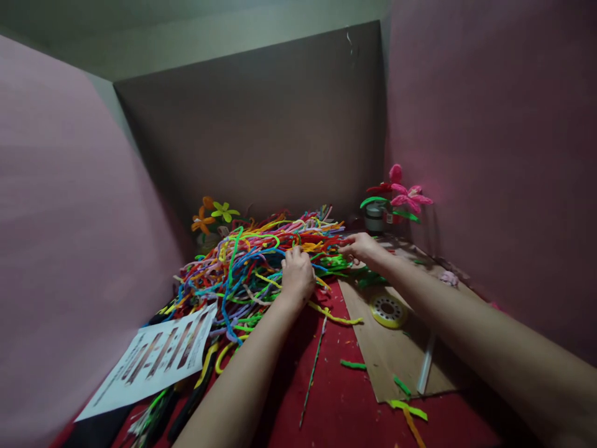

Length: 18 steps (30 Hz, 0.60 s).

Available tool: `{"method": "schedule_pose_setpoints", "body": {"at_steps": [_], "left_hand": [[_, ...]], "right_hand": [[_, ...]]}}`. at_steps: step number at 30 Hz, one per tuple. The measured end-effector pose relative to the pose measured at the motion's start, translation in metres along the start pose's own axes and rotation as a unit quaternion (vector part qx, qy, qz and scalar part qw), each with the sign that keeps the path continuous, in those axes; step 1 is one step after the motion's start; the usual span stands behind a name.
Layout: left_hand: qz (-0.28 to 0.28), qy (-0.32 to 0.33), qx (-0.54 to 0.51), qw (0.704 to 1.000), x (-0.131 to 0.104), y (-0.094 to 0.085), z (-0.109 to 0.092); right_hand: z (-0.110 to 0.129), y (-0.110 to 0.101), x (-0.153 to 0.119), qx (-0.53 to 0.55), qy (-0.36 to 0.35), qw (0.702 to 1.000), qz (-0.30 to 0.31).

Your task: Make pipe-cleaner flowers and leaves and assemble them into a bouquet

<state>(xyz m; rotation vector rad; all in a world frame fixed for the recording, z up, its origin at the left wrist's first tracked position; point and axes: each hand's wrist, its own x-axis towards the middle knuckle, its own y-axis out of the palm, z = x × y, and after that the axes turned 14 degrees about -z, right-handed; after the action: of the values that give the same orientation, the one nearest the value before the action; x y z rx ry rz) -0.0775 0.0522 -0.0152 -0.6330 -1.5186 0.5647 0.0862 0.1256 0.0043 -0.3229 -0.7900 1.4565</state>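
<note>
A big tangled heap of multicoloured pipe cleaners point(252, 249) lies before me. My left hand point(298, 274) reaches into its near right side, back of the hand towards me and fingers curled down among the stems. What those fingers grip is hidden. At the heap's right end my right hand point(361, 247) has thumb and fingers pinched at the tips of red pipe cleaners point(329, 241). Just below it are green pipe cleaners point(336, 264). A yellow pipe cleaner point(338, 315) pokes out from under my left wrist onto the red tabletop point(326, 398).
Right of the heap, a cardboard sheet point(373, 354) carries a yellow-rimmed tape roll point(388, 310) and a clear stick point(426, 367). A printed sheet point(153, 361) lies left over dark-handled tools point(198, 386). Pipe-cleaner flowers stand behind: pink point(410, 198) and yellow point(224, 211). Walls enclose the table.
</note>
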Motion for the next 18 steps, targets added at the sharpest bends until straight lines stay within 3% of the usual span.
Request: {"method": "schedule_pose_setpoints", "body": {"at_steps": [4,9,18], "left_hand": [[-0.022,-0.037,-0.023,0.999,0.005,0.007,0.009],[-0.049,-0.077,-0.058,0.994,0.009,0.015,0.019],[-0.063,-0.102,-0.091,0.989,0.011,0.016,0.023]], "right_hand": [[-0.003,0.007,-0.003,0.026,0.014,1.000,0.009],[-0.007,0.015,-0.010,-0.054,-0.029,0.998,0.032],[-0.010,0.018,-0.008,-0.098,-0.076,0.992,0.007]]}}
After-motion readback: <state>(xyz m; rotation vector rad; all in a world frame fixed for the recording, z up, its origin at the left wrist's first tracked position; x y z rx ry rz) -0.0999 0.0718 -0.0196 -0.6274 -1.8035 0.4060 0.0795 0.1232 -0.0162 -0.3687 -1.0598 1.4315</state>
